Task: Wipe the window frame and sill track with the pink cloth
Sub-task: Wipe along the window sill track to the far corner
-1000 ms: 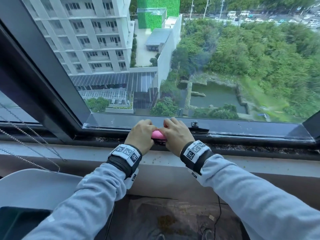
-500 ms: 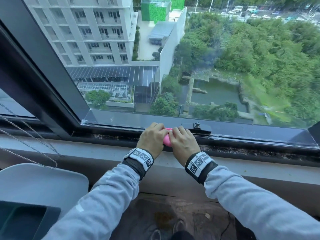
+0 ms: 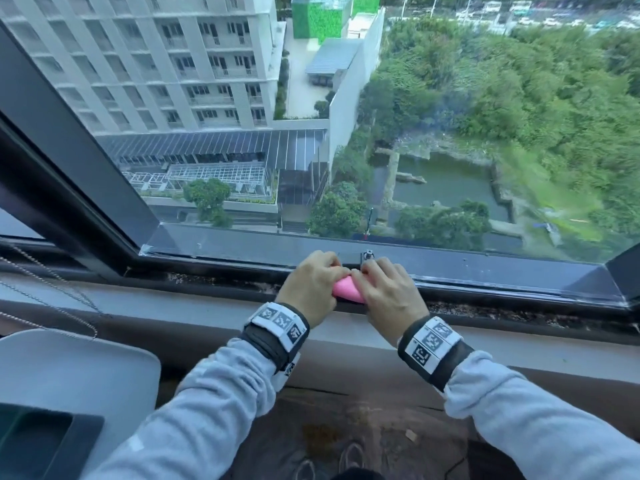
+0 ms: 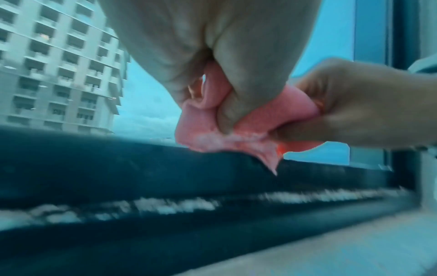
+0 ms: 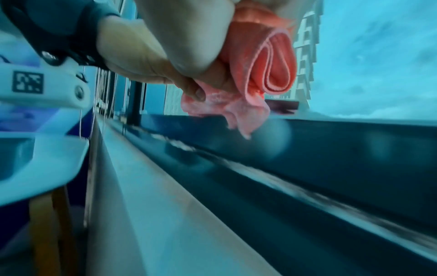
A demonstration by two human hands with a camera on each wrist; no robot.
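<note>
Both hands grip a bunched pink cloth (image 3: 346, 289) between them, over the dark bottom rail of the window frame (image 3: 502, 268). My left hand (image 3: 322, 271) holds its left part with curled fingers. My right hand (image 3: 374, 273) pinches its right part, just below a small metal latch (image 3: 368, 255). In the left wrist view the cloth (image 4: 208, 134) hangs from the left hand (image 4: 227, 112), a loose corner drooping in front of the frame (image 4: 106, 168). The right wrist view shows the cloth (image 5: 272, 65) rolled, above the sill track (image 5: 295, 188), which holds pale debris.
Dirt lines the sill track (image 3: 502, 311) on both sides of the hands. A grey sill ledge (image 3: 519, 344) runs in front of it. A bead chain (image 3: 52, 306) hangs at the left over a white chair (image 3: 69, 375). A dark vertical frame post (image 3: 69, 161) stands at the left.
Both hands have moved right along the bottom rail with the cloth, closer to the metal latch. More of the pink cloth now shows between them.
</note>
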